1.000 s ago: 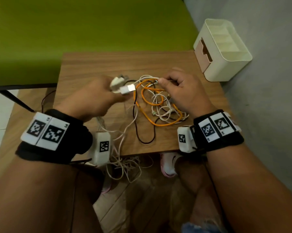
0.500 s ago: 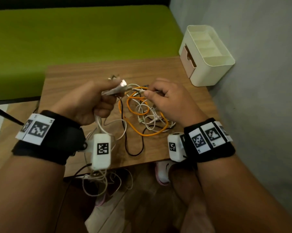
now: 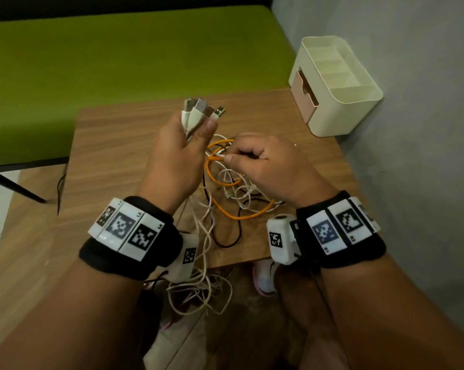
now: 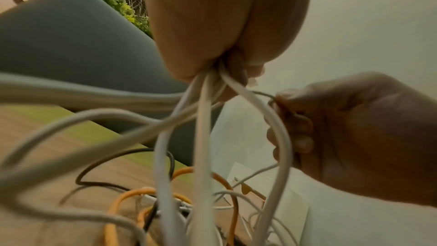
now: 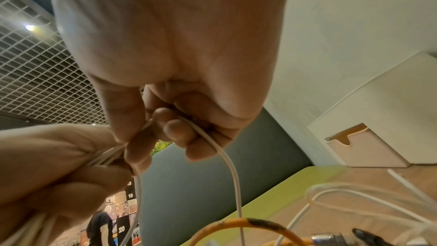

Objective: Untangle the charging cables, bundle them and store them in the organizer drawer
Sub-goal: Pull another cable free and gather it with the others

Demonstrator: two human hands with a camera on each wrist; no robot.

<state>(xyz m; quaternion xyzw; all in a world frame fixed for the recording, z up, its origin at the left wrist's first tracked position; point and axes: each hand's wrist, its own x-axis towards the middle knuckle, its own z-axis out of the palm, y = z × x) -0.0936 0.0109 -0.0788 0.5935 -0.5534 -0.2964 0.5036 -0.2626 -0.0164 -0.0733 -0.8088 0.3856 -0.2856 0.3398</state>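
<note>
My left hand (image 3: pixel 184 145) is raised above the wooden table (image 3: pixel 113 156) and grips a bunch of white cables just below their USB plugs (image 3: pixel 198 109), which stick up out of the fist. The same white cables (image 4: pixel 201 119) hang down from the left hand (image 4: pixel 220 25). Beside it my right hand (image 3: pixel 255 158) pinches a thin white cable (image 5: pixel 227 158) between thumb and fingers. Under both hands lies the tangle: an orange cable (image 3: pixel 241 214), a black cable (image 3: pixel 225 243) and thin white ones. The cream organizer (image 3: pixel 335 84) with its tan drawer (image 3: pixel 303 88) stands at the table's far right corner.
A green bench (image 3: pixel 118 49) runs behind the table. A grey wall (image 3: pixel 412 129) is close on the right. White cable loops (image 3: pixel 201 295) hang over the table's near edge towards the floor, above my knees and shoes (image 3: pixel 264 279).
My left hand has risen and turned the bunch of plugs upright. The right hand stays at the tangle, pinching the thin white cable. The view has tilted down.
</note>
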